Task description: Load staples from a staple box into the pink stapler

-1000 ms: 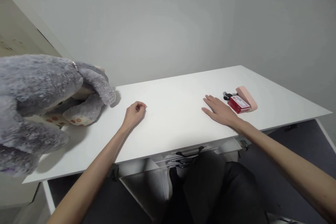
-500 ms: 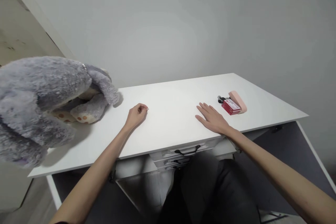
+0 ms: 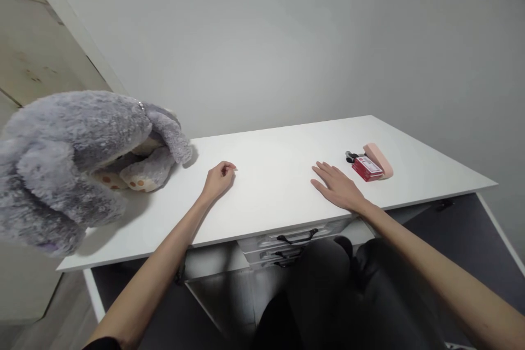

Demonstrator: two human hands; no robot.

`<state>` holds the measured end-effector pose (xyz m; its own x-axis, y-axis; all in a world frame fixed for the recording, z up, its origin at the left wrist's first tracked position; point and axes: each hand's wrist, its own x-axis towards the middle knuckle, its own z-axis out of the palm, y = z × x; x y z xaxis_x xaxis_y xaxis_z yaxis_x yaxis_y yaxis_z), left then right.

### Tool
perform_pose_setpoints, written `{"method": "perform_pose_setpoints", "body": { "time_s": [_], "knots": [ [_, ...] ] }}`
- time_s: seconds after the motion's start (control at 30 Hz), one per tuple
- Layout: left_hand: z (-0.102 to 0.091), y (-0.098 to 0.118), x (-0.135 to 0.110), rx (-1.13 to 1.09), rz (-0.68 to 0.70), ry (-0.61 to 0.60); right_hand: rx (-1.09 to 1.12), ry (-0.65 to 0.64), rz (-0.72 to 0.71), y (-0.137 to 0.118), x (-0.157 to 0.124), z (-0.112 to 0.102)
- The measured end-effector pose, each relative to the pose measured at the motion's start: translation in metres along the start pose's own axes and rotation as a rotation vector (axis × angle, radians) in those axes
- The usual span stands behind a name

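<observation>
My left hand (image 3: 220, 180) rests on the white desk (image 3: 270, 197) with its fingers curled and the thumb and fingertips together. Whatever is in that pinch, if anything, is too small or hidden to make out. Palm down on the desktop lies my right hand (image 3: 337, 187), fingers stretched out, holding nothing. Just to its right are two red-and-white boxes (image 3: 367, 169), seemingly stacked. They lie against a pink case (image 3: 379, 160), with a small black and silver item (image 3: 351, 157) behind them.
A large grey-purple plush toy (image 3: 82, 142) slumps over the desk's left end. The grey wall (image 3: 262, 38) stands behind the desk. Drawers with black handles (image 3: 297, 237) sit below the front edge, close to my legs (image 3: 324, 284). A door (image 3: 36, 60) is at far left.
The whole view has shifted slightly, so the desk and its things appear a little further right. Both hands keep their poses on the desktop.
</observation>
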<state>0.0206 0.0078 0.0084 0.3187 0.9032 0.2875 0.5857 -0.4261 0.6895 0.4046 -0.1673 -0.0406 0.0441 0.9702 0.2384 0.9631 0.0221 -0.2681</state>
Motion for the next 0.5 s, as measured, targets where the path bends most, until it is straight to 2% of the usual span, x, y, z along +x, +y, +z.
{"method": "perform_pose_setpoints", "body": {
  "time_s": [0.5],
  "knots": [
    [-0.0030, -0.0041, 0.0090, -0.020, -0.006, 0.044, -0.002, 0.004, -0.001, 0.0005, 0.0005, 0.0004]
  ]
}}
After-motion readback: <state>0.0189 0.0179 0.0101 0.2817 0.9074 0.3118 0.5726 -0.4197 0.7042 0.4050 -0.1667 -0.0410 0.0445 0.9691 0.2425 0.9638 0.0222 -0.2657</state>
